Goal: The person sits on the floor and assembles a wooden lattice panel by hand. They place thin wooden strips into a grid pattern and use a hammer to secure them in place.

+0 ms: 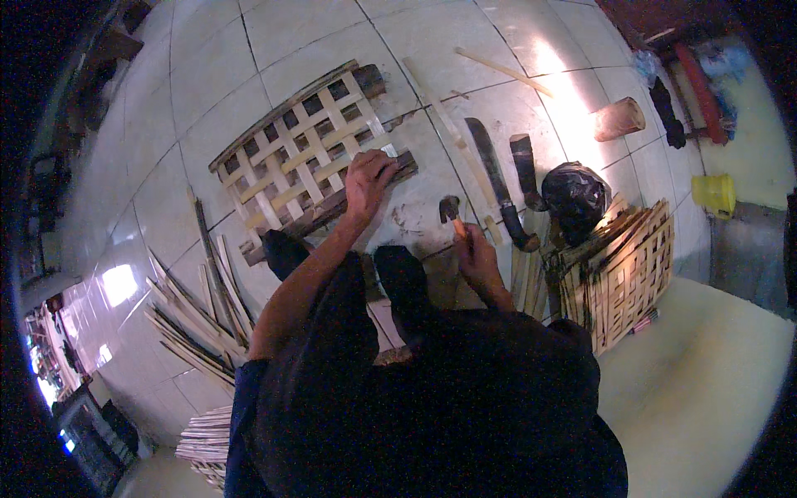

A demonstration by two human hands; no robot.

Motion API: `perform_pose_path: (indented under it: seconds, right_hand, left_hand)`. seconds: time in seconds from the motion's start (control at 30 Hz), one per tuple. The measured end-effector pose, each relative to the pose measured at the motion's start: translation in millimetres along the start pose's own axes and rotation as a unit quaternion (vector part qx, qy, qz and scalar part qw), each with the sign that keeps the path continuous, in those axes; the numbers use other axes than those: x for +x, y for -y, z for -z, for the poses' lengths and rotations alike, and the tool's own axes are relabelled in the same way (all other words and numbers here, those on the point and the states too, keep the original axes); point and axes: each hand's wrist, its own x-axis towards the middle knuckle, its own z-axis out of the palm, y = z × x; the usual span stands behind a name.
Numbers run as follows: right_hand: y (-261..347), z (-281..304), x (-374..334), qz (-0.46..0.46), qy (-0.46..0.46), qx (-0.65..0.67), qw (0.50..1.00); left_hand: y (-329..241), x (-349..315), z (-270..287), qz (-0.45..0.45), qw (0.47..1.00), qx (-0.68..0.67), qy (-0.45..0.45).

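Observation:
A woven lattice panel of pale flat strips (292,158), probably bamboo, lies on the floor ahead of me. Dark wooden bars edge its far and near sides. My left hand (369,178) presses down at the right end of the near bar (403,166), fingers pinched together. A small whitish piece shows at the fingertips, too unclear to name. In my right hand (480,259) is a hammer (450,209), gripped by its orange handle, its dark head pointing away from me and apart from the panel. My dark-covered feet (402,274) are close to the near bar.
Right of the hammer lie a machete (490,162), a dark curved-handled tool (525,166) and a black plastic bag (574,199). Woven panels (635,274) lean farther right, below a wooden block (619,119). Loose strips (195,328) spread at left; a yellow container (714,196) stands far right.

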Motion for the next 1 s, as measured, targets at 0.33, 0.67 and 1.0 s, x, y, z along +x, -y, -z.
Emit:
perform_pose_path:
  seconds: [0.33, 0.67, 1.0]
  right_hand:
    - [80, -5, 38, 0.067, -0.001, 0.07, 0.995]
    - [80, -28, 66, 0.092, -0.02, -0.011, 0.995]
    - [84, -27, 70, 0.088, -0.004, -0.024, 0.996]
  left_hand:
    - [-4, 7, 2, -0.035, 0.999, 0.022, 0.005]
    - [2, 9, -2, -0.052, 0.997, 0.053, 0.028]
    - [-5, 7, 3, 0.016, 0.999, 0.006, 0.034]
